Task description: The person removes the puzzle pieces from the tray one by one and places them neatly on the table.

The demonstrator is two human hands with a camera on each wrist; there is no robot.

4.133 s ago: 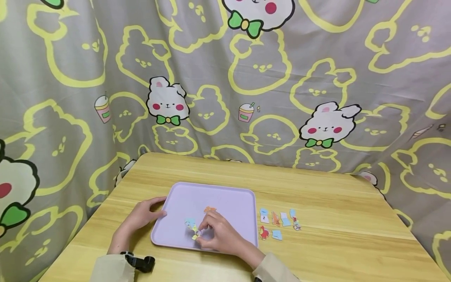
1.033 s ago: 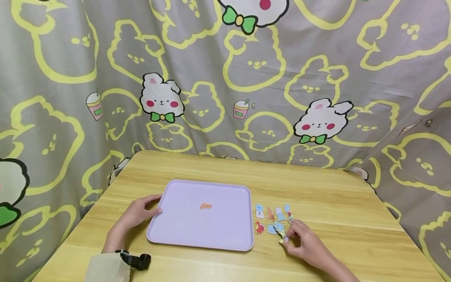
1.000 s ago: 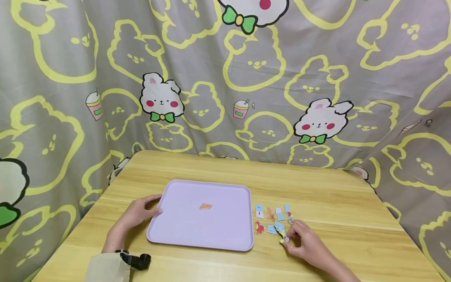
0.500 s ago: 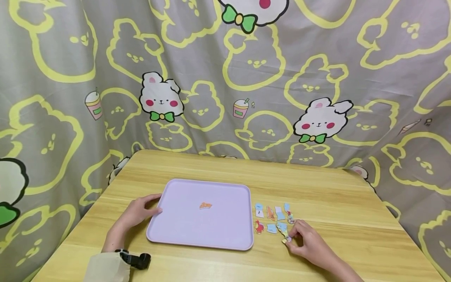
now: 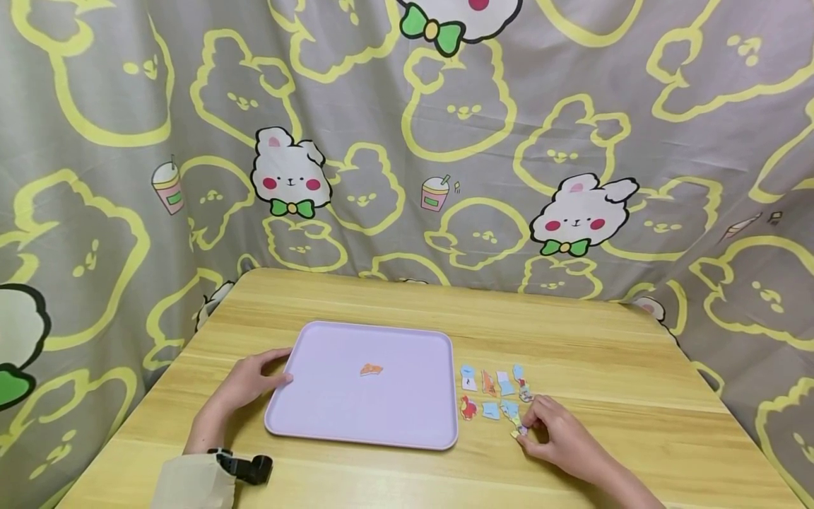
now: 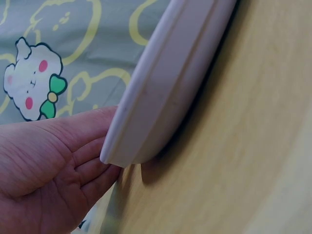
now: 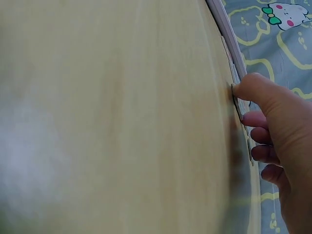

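Note:
On the table, right of the tray, my right hand [image 5: 559, 435] pinches the lower end of a blue-and-yellow puzzle piece [image 5: 511, 410] between thumb and fingers. That piece ends the front row of a small group; beside it are a light-blue piece [image 5: 490, 410] and a red piece [image 5: 468, 408]. The right wrist view shows the thumb and fingertips low at the pieces' thin edges. My left hand [image 5: 251, 378] rests against the left rim of the lilac tray [image 5: 356, 424], fingers fairly straight. On the tray lies one orange piece [image 5: 371, 369].
Behind the front row lie several more pieces, among them a blue-and-white one [image 5: 468, 378], an orange one [image 5: 488, 382] and a multicoloured one [image 5: 524, 390] close to the right fingers. A patterned curtain [image 5: 381, 141] hangs behind the wooden table [image 5: 572, 339].
The right hand has carried the blue-and-yellow piece from the tray to the end of the front row on the table, then shifted slightly right. The left hand stays at the tray.

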